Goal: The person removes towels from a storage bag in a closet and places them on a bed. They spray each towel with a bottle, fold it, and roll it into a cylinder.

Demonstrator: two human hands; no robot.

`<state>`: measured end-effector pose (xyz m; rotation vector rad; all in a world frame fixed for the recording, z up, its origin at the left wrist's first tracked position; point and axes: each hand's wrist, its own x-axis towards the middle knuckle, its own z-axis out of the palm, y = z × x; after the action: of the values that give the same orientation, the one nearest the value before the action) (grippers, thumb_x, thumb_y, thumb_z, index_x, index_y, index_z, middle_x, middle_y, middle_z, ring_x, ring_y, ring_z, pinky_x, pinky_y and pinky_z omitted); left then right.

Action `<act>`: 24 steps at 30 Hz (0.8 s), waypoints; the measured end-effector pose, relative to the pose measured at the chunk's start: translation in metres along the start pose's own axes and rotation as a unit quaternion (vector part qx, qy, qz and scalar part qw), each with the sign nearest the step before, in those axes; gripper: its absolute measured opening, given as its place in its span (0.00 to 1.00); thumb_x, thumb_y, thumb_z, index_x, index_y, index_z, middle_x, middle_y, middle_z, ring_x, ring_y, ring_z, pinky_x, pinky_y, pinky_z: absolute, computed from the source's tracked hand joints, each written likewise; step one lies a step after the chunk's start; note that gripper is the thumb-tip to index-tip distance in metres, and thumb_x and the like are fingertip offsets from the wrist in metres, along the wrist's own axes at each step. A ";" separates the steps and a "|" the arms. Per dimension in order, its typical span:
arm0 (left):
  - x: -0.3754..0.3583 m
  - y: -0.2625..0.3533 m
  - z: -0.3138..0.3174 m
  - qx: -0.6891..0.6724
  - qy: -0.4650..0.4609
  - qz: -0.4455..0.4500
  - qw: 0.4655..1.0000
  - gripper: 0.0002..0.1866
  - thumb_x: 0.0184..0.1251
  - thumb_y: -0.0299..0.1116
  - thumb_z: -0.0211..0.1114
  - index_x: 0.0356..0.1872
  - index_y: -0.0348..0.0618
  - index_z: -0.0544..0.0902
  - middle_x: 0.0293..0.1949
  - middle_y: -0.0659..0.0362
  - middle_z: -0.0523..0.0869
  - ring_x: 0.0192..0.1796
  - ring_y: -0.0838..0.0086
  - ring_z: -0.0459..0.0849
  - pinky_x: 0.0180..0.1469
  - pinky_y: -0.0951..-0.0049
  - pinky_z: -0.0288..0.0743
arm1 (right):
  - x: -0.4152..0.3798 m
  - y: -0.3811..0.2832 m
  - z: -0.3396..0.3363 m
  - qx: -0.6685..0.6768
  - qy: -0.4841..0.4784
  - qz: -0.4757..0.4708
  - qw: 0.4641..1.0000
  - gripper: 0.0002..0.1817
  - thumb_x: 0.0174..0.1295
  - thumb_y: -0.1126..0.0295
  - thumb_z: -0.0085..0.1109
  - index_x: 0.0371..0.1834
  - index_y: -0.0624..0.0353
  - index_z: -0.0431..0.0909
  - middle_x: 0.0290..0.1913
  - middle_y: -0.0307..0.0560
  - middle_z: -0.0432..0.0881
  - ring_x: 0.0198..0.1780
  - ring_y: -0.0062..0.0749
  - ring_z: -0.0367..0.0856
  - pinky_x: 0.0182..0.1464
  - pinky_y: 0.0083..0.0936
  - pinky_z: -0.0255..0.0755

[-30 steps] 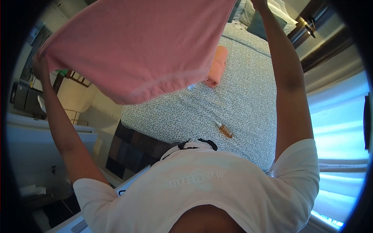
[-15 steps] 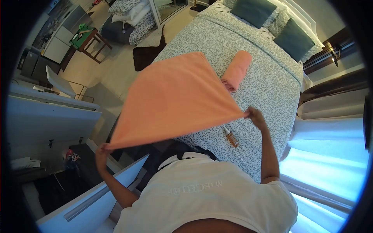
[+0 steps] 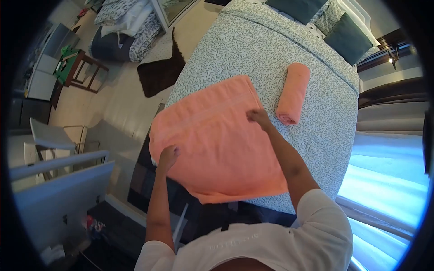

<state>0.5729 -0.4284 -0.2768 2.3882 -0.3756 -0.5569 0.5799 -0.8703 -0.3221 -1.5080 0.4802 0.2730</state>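
A peach-orange towel [image 3: 217, 153] is spread over the near left corner of the bed, with a paler band across its far part. Its near edge hangs loosely by the bed's foot. Over the towel's left side is my left hand [image 3: 168, 157], fingers curled closed. My right hand [image 3: 258, 117], also curled, is at the towel's right edge. Whether either hand pinches cloth is hidden. A rolled peach towel [image 3: 294, 92] lies on the bed to the right of the spread one.
The bed [image 3: 226, 49] has a leaf-patterned cover and dark green pillows [image 3: 348, 39] at its head. A brown rug [image 3: 160, 74] lies on the floor at left. Farther left are a small wooden table [image 3: 74, 70], a chair [image 3: 50, 134] and piled bedding [image 3: 131, 29]. Curtains [image 3: 384, 149] hang at right.
The towel, held stretched by its near corners before, has come down onto the bed. Both hands have moved forward and closer together over it. The view has shifted.
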 end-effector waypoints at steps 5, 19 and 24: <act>0.165 0.031 0.021 0.036 0.021 0.152 0.987 0.09 0.57 0.29 0.59 0.38 0.37 0.78 0.43 0.50 0.80 0.49 0.55 0.76 0.51 0.63 0.69 | 0.150 -0.015 0.070 0.105 0.215 0.011 0.971 0.22 0.59 0.64 0.60 0.48 0.72 0.70 0.37 0.53 0.77 0.30 0.33 0.79 0.32 0.28 0.78; 0.236 0.053 0.062 0.087 0.011 0.173 0.981 0.05 0.52 0.32 0.64 0.31 0.48 0.81 0.42 0.57 0.78 0.49 0.64 0.75 0.49 0.64 0.66 | 0.187 0.018 0.091 -0.053 0.338 0.131 0.931 0.44 0.50 0.50 0.67 0.56 0.77 0.58 0.47 0.58 0.76 0.45 0.41 0.79 0.29 0.26 0.76; 0.270 0.080 0.082 -0.062 -0.009 0.221 0.973 0.18 0.53 0.39 0.68 0.45 0.45 0.78 0.49 0.55 0.77 0.53 0.65 0.74 0.54 0.65 0.68 | 0.082 0.019 0.090 0.195 0.307 -0.029 0.931 0.08 0.61 0.73 0.55 0.34 0.70 0.74 0.32 0.44 0.79 0.33 0.27 0.78 0.37 0.26 0.74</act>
<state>0.7579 -0.6394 -0.3613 2.0877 -0.8296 -0.3821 0.6548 -0.7902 -0.3771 -1.1888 0.9249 -0.3433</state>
